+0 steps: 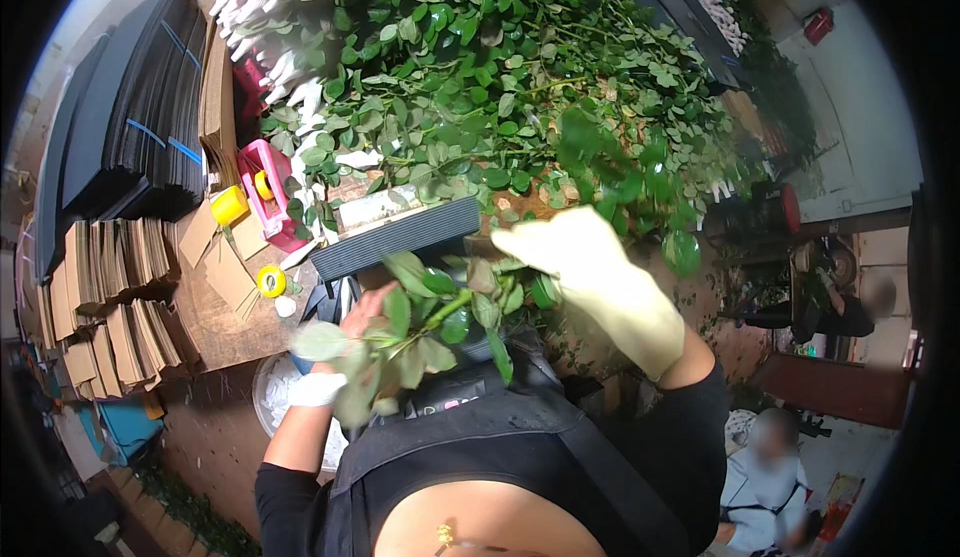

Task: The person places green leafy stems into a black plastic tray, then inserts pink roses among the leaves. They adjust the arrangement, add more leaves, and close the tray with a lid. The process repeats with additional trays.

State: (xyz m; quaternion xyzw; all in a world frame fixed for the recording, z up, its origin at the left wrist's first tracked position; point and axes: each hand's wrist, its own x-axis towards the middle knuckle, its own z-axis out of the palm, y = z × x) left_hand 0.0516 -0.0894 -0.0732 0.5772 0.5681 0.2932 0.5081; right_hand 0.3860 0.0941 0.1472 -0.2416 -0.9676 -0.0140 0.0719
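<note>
The big heap of leafy stems seemed mostly left to handle and the white-ended bundles at its left perhaps done, while one leafy sprig, apparently in progress, lay between the gloved right hand and bare left hand, whose grips I could not tell.

Leafy stems cover the far part of the tabletop. Left of them stands a tape dispenser; farther left, cardboard stacks. A tape roll lies nearer the person.
</note>
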